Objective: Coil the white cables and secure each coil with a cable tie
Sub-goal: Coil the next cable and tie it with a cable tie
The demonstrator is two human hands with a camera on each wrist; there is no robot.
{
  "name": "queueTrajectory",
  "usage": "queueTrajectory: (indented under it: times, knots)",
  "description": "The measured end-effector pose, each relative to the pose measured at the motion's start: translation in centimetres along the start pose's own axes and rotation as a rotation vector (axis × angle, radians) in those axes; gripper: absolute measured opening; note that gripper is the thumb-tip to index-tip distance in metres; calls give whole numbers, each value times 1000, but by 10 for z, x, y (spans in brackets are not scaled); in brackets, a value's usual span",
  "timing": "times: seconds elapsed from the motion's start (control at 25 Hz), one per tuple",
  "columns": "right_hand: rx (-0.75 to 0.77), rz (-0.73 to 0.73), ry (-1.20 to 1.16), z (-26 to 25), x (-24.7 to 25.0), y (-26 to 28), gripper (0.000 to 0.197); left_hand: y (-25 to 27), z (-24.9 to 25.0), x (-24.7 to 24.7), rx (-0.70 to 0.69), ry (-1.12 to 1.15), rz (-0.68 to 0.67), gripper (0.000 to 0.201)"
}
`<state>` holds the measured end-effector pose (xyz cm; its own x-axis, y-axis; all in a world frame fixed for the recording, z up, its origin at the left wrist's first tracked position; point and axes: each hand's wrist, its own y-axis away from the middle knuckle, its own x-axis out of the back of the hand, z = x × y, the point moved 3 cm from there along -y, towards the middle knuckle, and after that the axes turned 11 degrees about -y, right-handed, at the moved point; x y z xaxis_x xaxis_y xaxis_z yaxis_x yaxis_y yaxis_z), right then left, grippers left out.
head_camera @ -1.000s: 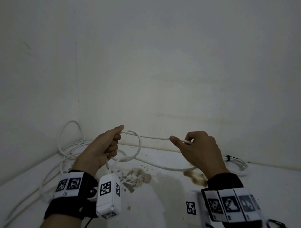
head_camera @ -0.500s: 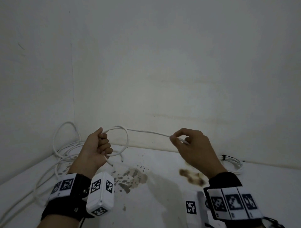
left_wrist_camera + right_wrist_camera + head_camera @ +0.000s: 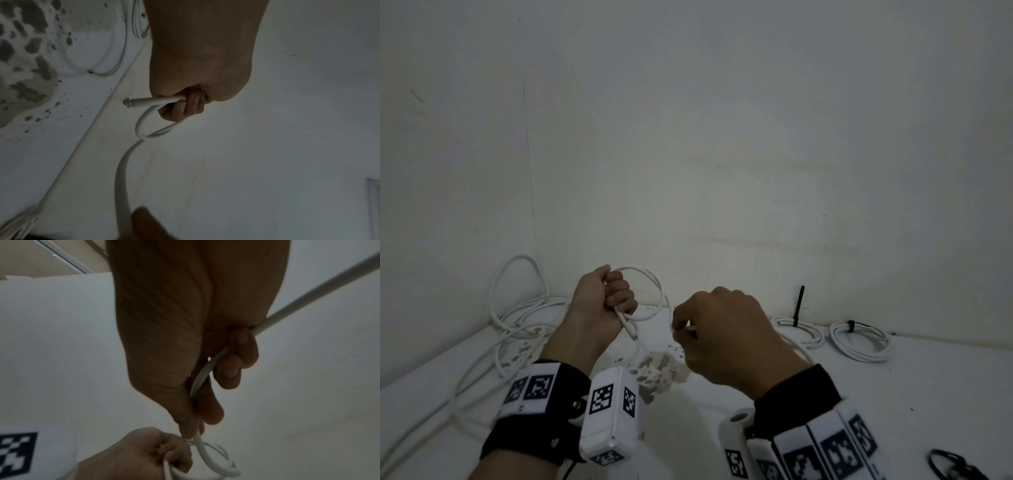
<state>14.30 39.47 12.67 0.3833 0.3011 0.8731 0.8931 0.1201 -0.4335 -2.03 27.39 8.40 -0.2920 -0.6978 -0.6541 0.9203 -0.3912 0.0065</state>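
Left hand (image 3: 602, 305) is fisted around a small loop of the white cable (image 3: 650, 274) up off the table (image 3: 928, 377), while right hand (image 3: 726, 335) pinches the same cable just beside it.

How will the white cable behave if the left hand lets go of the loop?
The cable looks springy: its loop holds a round arc, so it would probably open. It bends without kinking in the left hand, so likely flexible. The right hand would still hold its run.
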Motion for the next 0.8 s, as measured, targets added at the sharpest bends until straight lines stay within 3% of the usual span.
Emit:
queueTrajectory:
  times: [0.24, 0.48, 0.64, 0.8]
  knots:
    - [91, -68, 42, -21, -14, 2, 17, 1, -10, -18, 16, 68, -25, 48]
    - [129, -47, 55, -26, -10, 3, 15, 6, -20, -32, -3, -53, 7, 45]
    - [107, -15, -5, -22, -6, 0, 13, 25, -28, -51, 33, -304, -44, 44]
    - [13, 145, -137, 1, 9, 0, 8, 39, -37, -59, -12, -685, -165, 43]
